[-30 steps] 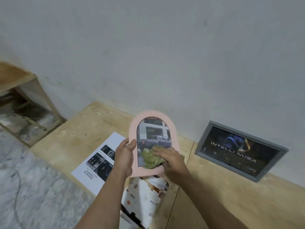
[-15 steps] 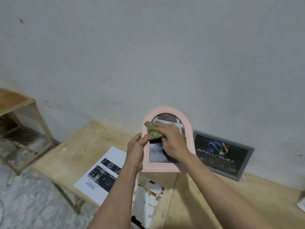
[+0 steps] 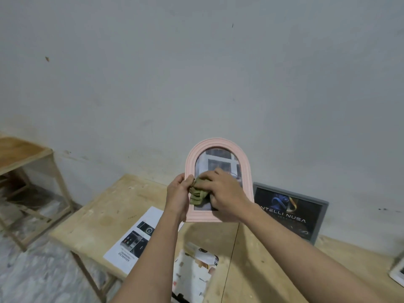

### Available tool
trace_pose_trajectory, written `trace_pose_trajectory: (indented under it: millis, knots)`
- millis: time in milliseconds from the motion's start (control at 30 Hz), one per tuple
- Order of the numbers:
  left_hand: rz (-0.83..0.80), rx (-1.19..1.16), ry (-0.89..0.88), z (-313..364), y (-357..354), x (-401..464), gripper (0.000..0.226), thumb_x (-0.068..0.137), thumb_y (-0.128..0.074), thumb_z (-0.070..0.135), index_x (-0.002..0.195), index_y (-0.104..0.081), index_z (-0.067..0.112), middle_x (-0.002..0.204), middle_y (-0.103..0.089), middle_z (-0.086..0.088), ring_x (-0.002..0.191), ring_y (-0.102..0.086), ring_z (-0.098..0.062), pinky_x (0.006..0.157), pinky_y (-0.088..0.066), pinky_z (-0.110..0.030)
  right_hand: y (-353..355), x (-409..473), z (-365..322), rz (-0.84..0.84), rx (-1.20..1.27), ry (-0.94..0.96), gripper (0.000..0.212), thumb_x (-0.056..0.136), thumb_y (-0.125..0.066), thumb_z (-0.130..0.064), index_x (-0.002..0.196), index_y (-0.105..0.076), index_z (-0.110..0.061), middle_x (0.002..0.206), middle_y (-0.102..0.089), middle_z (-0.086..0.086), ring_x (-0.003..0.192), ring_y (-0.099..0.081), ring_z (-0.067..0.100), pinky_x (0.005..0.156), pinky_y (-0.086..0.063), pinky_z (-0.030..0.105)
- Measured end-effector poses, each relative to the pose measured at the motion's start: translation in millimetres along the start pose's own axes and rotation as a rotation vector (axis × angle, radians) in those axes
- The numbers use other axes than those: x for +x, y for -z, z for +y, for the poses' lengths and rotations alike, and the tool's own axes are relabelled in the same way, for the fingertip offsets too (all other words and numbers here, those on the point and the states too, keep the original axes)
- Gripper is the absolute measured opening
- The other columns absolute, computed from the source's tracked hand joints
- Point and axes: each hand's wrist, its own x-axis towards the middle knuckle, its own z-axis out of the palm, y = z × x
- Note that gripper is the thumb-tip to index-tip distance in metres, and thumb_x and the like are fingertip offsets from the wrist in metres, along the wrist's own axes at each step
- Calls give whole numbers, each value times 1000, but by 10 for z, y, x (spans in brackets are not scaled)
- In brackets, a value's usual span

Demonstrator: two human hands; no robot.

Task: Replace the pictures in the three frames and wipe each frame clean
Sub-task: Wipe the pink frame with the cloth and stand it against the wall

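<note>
Both hands, left point(image 3: 178, 196) and right point(image 3: 226, 196), are bare, forearms uncovered, no sleeves showing.

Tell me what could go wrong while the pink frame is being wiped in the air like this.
The left hand grips the pink arched frame only by its edge, above the table, so the right hand pressing the green cloth could twist it loose. A drop might hit the grey frame leaning on the wall.

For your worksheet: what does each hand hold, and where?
Left hand grips the pink arched frame by its left edge; right hand presses a green cloth on its glass.
</note>
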Motion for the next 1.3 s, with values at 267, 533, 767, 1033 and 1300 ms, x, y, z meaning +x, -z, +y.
trace_pose_trajectory:
  millis: [267, 533, 767, 1033, 1300]
  knots:
    - [-25, 22, -84, 209, -86, -44, 13, 96, -59, 8, 91, -71, 8, 76, -72, -14, 64, -66, -26, 67, -59, -41, 507, 530, 370, 205, -440, -60, 43, 66, -59, -7, 104, -70, -23, 104, -67, 1, 85, -55, 30, 64, -42, 35]
    - [-6, 210, -179, 281, 144, -14, 13, 95, -60, 8, 95, -72, 4, 77, -71, -9, 68, -66, -20, 60, -51, -24, 339, -18, 347, -141, -182, -349, 43, 83, -55, -9, 122, -63, -25, 107, -52, 3, 99, -48, 24, 70, -41, 32]
    - [-78, 128, -167, 363, -30, 57, 15, 96, -59, 15, 99, -70, 6, 88, -72, -18, 79, -68, -30, 73, -57, -45, 939, 321, 378, 456, 383, -445, 43, 77, -49, 6, 107, -72, -15, 112, -67, 5, 107, -59, 21, 97, -46, 32]
    - [-100, -185, -177, 673, -287, 141, 21, 95, -59, 5, 83, -74, 15, 88, -70, -16, 81, -63, -29, 80, -53, -43, 343, 391, -1, 259, 214, -17, 64, 70, -50, 13, 127, -62, -12, 140, -53, 4, 137, -39, 20, 119, -18, 33]
    - [-57, 8, -239, 651, -75, 192, 14, 96, -59, 12, 97, -71, 5, 86, -70, -16, 79, -62, -28, 75, -52, -40, 833, 367, -147, 51, 632, -236, 56, 80, -42, 15, 115, -68, -21, 101, -68, -8, 94, -63, 1, 82, -48, 11]
